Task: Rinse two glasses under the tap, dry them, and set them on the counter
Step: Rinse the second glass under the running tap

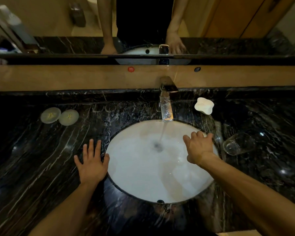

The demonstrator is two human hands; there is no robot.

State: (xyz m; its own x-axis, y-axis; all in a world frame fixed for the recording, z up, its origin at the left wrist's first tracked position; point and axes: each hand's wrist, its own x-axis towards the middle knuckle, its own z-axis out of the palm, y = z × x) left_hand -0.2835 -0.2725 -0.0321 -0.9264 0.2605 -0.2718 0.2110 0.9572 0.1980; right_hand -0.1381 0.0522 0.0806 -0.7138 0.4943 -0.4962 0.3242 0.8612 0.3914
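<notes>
Water runs from the chrome tap into the white oval sink. A clear glass stands on the black marble counter just right of the sink. My right hand hovers over the sink's right rim with fingers spread, a short way left of the glass and not touching it. My left hand rests flat on the counter at the sink's left edge, fingers apart, holding nothing. I see only one glass.
Two round pale coasters or lids lie at the back left of the counter. A white soap dish sits right of the tap. A mirror runs along the back wall above a tan ledge.
</notes>
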